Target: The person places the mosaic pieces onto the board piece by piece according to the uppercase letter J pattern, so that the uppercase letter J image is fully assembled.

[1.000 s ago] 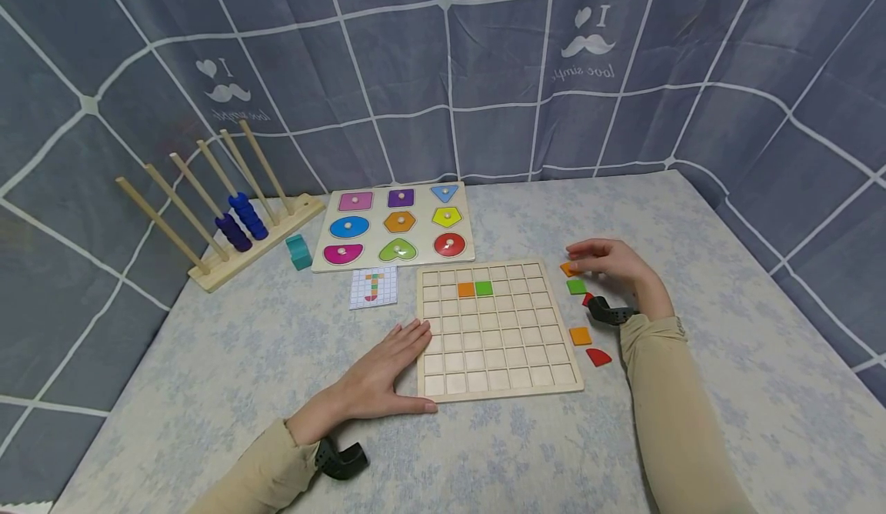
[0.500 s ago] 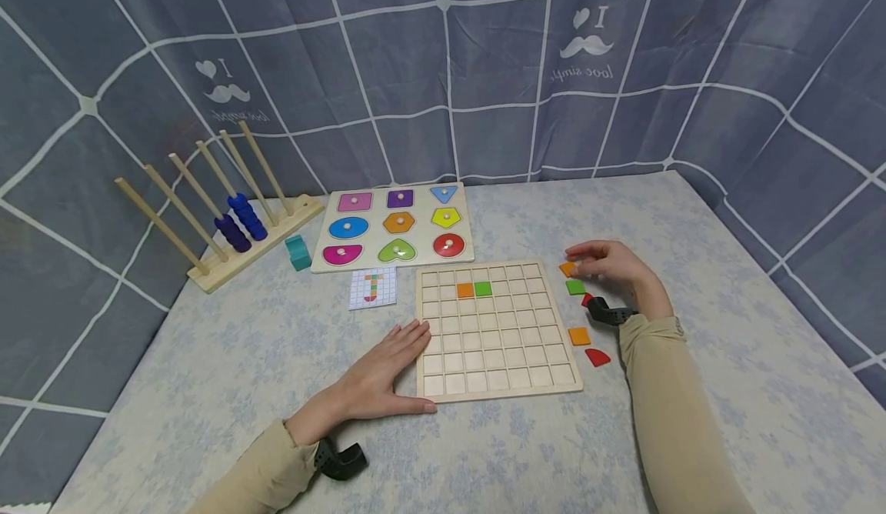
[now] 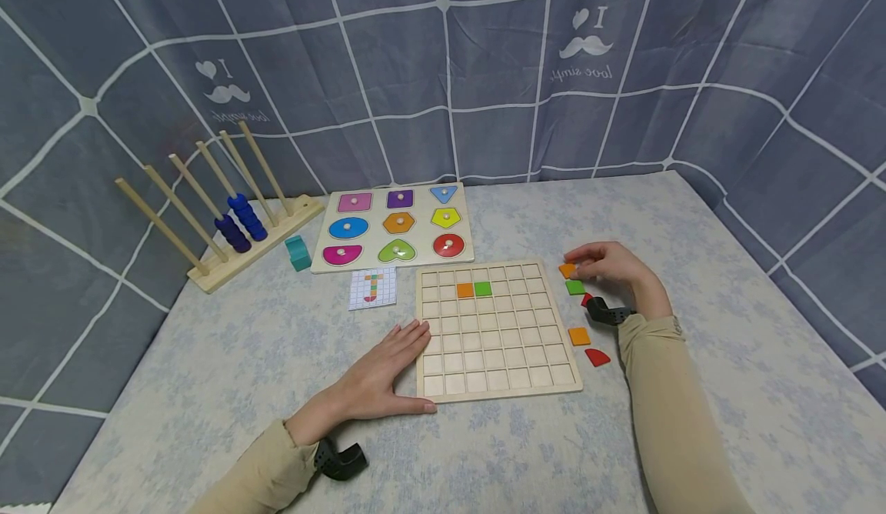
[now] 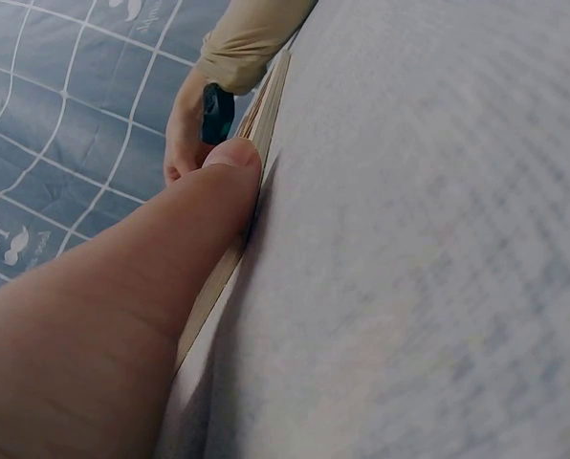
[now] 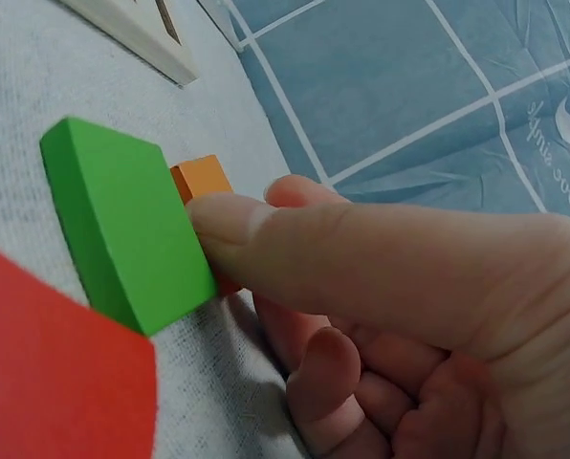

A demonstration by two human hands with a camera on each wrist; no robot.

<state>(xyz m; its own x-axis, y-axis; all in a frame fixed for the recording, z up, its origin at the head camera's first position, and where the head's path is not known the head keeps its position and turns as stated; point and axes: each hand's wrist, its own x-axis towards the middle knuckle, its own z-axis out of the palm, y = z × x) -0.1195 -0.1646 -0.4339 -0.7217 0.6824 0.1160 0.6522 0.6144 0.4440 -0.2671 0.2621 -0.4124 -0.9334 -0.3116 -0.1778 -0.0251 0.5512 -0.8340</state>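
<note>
A wooden grid board [image 3: 494, 338] lies mid-table, with an orange square tile [image 3: 464, 290] and a green one [image 3: 482, 289] side by side in its cells. My left hand [image 3: 383, 375] rests flat against the board's left edge, fingers straight, thumb [image 4: 230, 182] at the near corner. Right of the board, my right hand [image 3: 611, 265] pinches a loose orange square tile [image 5: 205, 176] between thumb and index finger, low at the table. Beside the thumb is a loose green square tile [image 5: 132, 229], then a red piece [image 5: 55, 373], partly hidden by the wrist in the head view.
Another orange tile [image 3: 579, 336] and a red quarter-round piece [image 3: 597, 357] lie nearer me. Behind the board are a pattern card [image 3: 372, 298], a knobbed shape puzzle [image 3: 422, 241], a teal block [image 3: 298, 252] and a peg rack [image 3: 208, 277] with blue beads.
</note>
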